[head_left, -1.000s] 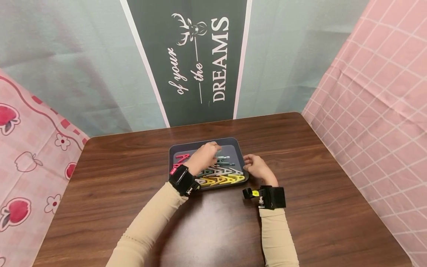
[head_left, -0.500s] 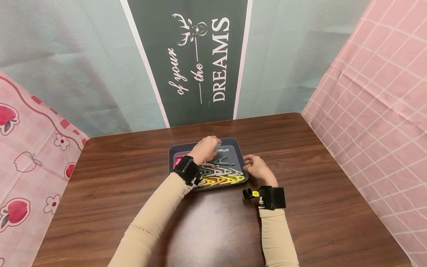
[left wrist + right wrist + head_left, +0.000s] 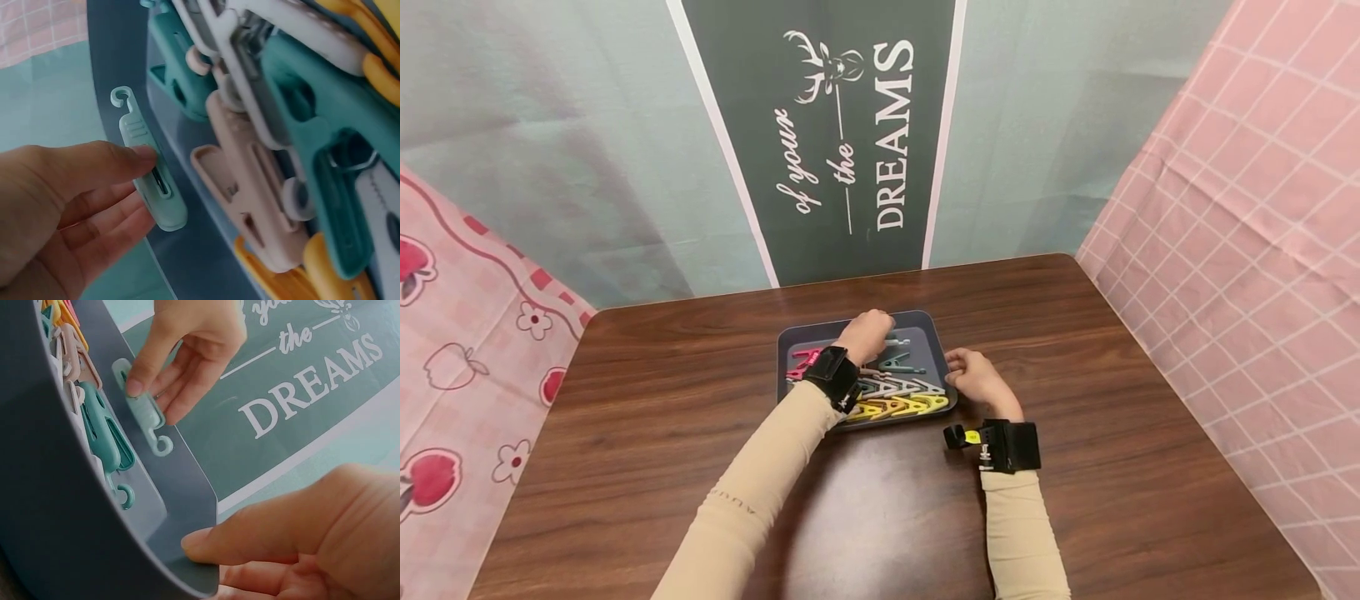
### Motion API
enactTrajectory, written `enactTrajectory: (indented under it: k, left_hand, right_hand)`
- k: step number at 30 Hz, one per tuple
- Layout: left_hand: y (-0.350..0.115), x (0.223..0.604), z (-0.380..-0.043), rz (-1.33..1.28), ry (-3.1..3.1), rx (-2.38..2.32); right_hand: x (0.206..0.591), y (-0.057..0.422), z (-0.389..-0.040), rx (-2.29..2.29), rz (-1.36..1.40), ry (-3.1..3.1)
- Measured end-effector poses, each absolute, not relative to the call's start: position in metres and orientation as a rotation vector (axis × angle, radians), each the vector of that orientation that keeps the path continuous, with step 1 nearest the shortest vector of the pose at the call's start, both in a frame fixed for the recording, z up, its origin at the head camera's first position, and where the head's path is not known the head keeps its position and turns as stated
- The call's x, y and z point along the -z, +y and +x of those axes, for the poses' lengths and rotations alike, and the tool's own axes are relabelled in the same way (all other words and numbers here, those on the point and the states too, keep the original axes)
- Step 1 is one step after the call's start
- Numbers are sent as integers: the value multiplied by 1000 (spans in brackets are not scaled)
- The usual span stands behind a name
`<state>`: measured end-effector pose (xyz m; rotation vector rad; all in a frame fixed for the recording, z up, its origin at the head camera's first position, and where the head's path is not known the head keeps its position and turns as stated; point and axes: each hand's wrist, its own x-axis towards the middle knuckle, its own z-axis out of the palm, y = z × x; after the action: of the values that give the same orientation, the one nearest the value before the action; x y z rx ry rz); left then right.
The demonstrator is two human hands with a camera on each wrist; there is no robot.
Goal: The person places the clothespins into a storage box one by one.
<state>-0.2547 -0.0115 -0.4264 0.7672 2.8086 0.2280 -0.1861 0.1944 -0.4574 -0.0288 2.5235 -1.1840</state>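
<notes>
Over the back of a dark blue-grey tray (image 3: 931,340), my left hand (image 3: 867,333) pinches a pale mint clothespin (image 3: 145,412) between thumb and fingers. A small hook curls from one end of this clothespin, which sits just inside the tray's back wall. My right hand (image 3: 976,377) grips the tray's right wall, thumb inside and fingers outside. Beside the mint clothespin lie a teal clothespin (image 3: 103,434) and a beige clothespin (image 3: 250,194). Yellow clothespins (image 3: 898,407) line the front of the tray, and red clothespins (image 3: 801,360) lie at its left. My left forearm hides part of the tray.
The tray stands on a dark wood table (image 3: 1075,350). Behind the table hangs a green curtain (image 3: 1022,125) with white lettering. Pink patterned cloths close in both sides, one with a grid (image 3: 1240,250), the other with apples (image 3: 467,367).
My left hand has moved the mint clothespin toward the tray's back wall, away from the teal one. The right hand stays on the tray's right wall.
</notes>
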Motion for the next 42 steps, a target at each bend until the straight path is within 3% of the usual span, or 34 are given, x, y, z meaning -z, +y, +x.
enactTrajectory:
  k: [15,26,42]
  left_hand:
    - [-23,447,-258,725,2832,-259]
    - [-21,439,-256,708,2800,-302]
    - [-29,408,-213,814,2819,-489]
  right_hand:
    - [458,193,-186,1183,-22,2500]
    - [459,195,-188,1173,-48,2524]
    - [460,202,-187,1126,-56,2553]
